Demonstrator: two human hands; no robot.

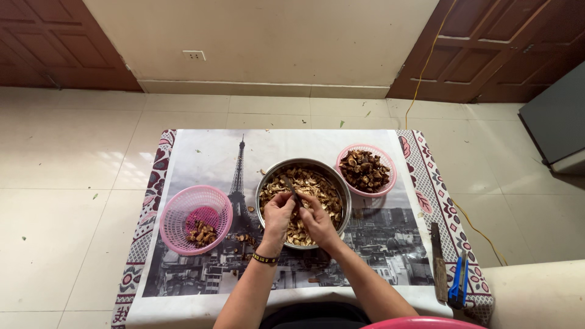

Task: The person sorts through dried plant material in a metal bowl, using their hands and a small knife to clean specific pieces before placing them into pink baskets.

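Both hands meet over the steel bowl [303, 203] of brown dried pieces. The left hand [278, 213] pinches 1 small piece; the right hand [318, 220] grips a thin dark knife [290, 186], blade pointing away beyond the fingers. The piece looks light, hard and brittle, best pinched at its edges.

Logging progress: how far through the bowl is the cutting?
Done: a few cut pieces lie in the left pink basket. In hand: both hands, left hand and right hand, work one piece over the steel bowl with a small knife. Left: the bowl remains nearly full; the right pink basket is also full.
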